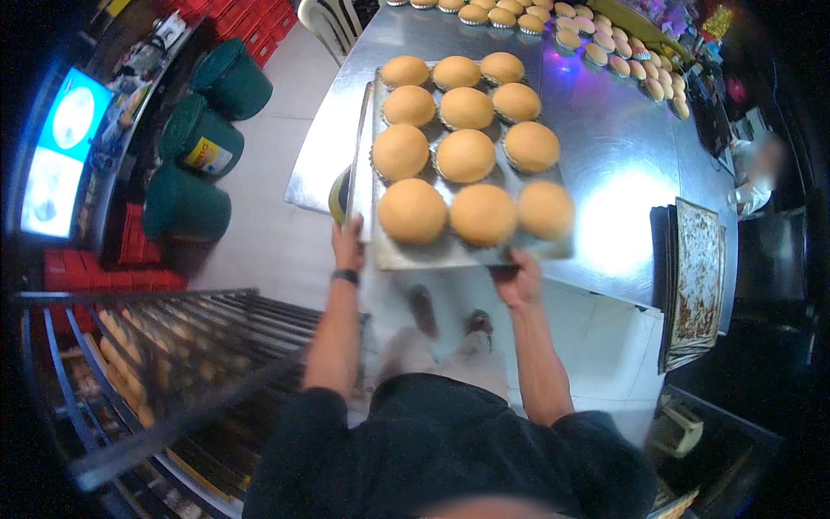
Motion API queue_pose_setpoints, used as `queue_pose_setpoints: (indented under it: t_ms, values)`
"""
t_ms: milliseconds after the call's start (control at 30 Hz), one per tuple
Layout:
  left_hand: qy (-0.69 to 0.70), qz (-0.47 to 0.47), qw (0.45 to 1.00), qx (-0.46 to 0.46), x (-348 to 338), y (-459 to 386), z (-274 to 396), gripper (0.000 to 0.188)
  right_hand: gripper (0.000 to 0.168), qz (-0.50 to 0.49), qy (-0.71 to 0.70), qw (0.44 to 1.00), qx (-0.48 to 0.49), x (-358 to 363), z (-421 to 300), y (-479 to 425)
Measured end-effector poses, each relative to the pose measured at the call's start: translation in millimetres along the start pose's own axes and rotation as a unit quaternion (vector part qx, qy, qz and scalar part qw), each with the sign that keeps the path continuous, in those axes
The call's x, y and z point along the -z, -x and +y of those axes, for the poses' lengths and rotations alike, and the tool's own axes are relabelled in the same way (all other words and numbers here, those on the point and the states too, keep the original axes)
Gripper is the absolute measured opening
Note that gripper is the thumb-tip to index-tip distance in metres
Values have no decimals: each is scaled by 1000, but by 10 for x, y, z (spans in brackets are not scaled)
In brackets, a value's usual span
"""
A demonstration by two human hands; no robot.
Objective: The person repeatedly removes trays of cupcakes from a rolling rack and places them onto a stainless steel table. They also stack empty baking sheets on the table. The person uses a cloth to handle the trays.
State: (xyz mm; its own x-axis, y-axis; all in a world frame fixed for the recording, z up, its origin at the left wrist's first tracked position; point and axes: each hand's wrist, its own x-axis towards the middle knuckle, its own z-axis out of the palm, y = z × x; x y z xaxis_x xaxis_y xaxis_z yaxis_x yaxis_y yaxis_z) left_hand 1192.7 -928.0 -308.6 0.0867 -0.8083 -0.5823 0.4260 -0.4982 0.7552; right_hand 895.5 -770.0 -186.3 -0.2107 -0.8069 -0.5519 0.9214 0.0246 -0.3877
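Several round golden cakes (465, 156) in fluted foil cups stand in rows on a metal baking tray (447, 258) before me. My right hand (520, 280) grips the tray's near edge, with something dark between palm and metal. At the near left corner, my left hand (348, 243) holds the side, where a second metal edge (360, 162) shows along the tray. Whether that edge belongs to another tray beneath, I cannot tell. The tray is over the near part of a stainless steel table (596, 130); contact with the tabletop is hidden.
More cakes (502, 16) sit on the table's far side. Stacked baking sheets (697, 279) lie at its right end, near a person (755, 172). A metal rack (194, 363) with loaded trays stands close on my left. Green bins (201, 133) and red crates (233, 26) line the floor.
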Motion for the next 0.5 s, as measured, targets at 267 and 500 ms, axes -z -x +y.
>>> queue_pose_setpoints:
  t_ms: [267, 500]
  values:
    - [6, 29, 998, 54, 541, 733, 120, 29, 26, -19, -53, 998, 1, -552, 656, -1197]
    - [-13, 48, 994, 96, 620, 1064, 112, 31, 36, 3, -33, 999, 11, -558, 853, -2076]
